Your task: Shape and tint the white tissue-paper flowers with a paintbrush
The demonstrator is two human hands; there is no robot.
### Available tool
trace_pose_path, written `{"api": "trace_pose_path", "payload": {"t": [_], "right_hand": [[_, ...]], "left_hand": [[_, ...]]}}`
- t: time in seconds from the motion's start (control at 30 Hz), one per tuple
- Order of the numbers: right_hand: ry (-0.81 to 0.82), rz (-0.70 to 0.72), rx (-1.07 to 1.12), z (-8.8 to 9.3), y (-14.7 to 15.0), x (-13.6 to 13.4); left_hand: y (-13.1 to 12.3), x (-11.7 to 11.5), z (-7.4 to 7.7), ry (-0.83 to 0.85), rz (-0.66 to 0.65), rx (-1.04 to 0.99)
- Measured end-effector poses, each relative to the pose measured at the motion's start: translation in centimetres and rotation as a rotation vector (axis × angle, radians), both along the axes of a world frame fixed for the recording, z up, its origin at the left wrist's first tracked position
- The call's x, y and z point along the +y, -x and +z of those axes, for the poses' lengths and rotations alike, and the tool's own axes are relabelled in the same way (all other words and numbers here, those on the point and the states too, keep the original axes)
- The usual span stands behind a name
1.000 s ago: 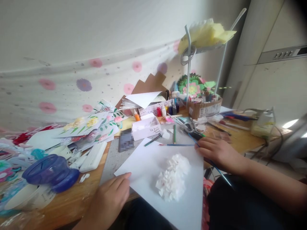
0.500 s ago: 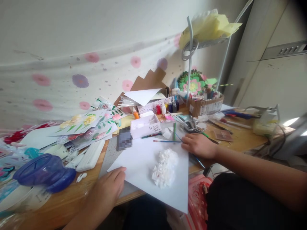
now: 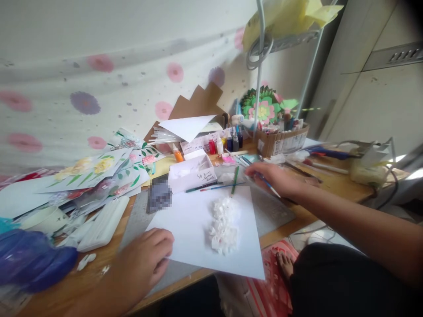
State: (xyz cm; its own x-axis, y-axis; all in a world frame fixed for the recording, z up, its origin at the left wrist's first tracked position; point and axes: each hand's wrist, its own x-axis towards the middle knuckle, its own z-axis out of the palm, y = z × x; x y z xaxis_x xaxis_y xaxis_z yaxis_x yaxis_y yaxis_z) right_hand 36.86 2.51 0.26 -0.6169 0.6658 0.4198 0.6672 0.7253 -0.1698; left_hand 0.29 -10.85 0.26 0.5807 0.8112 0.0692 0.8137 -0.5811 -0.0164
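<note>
Patterned cloth (image 3: pixel 132 94): far side, white with pink and purple blooms.
Blue pot (image 3: pixel 29 257): near left, partly out of view.
Flower pictures (image 3: pixel 99 169): left, overlapping in a pile.
Small bottles (image 3: pixel 212 147): far middle, red, white and dark ones standing close together.
Cardboard box (image 3: pixel 282 141): far right, packed with slender items.
Paper flower (image 3: pixel 264 111): far right, green and pink, behind the cardboard box.

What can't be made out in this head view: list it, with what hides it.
In the head view:
Right hand: its exact grip on the blue stick, hidden by the hand itself.
Left hand: its palm, turned down out of sight.
Dark slab: its face, lost to pixelation.
White box: its writing, too small and blurred to read.
Blue container: its left part, cut off by the left edge.
</note>
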Motion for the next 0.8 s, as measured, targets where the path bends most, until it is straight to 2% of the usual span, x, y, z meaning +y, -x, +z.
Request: {"api": "trace_pose_path", "payload": {"t": [0.1,0.2,0.33,0.47,0.57,0.67,0.73,0.8], "right_hand": [[0.056,0.022,0.076,0.1,1.8,1.6],[0.11,0.072,0.103,-0.3,4.3,3.4],[0.184,0.045,0.211,-0.5,5.8,4.1],[0.289,-0.021,0.434,0.7,4.8,2.2],[0.442,0.012,0.565,1.5,4.2,-0.3],[0.649,0.112,0.636,1.5,4.2,-2.7],[0.821,0.181,0.695,1.2,3.9,-3.9],[0.934,0.193,0.744,0.8,3.3,-4.5]], "left_hand": [[-0.8,1.4,1.8,0.149,-0.015,-0.04],[-2.5,3.7,3.3,0.186,0.001,-0.085],[-5.4,6.8,3.3,0.153,0.02,-0.275],[-8.0,8.8,2.1,0.111,0.138,-0.539],[-9.5,9.3,1.6,0.216,0.13,-0.731],[-10.6,8.6,1.5,0.282,0.042,-0.74],[-11.0,7.6,1.4,0.256,-0.069,-0.658],[-11.3,6.5,1.1,0.236,-0.187,-0.558]]}}
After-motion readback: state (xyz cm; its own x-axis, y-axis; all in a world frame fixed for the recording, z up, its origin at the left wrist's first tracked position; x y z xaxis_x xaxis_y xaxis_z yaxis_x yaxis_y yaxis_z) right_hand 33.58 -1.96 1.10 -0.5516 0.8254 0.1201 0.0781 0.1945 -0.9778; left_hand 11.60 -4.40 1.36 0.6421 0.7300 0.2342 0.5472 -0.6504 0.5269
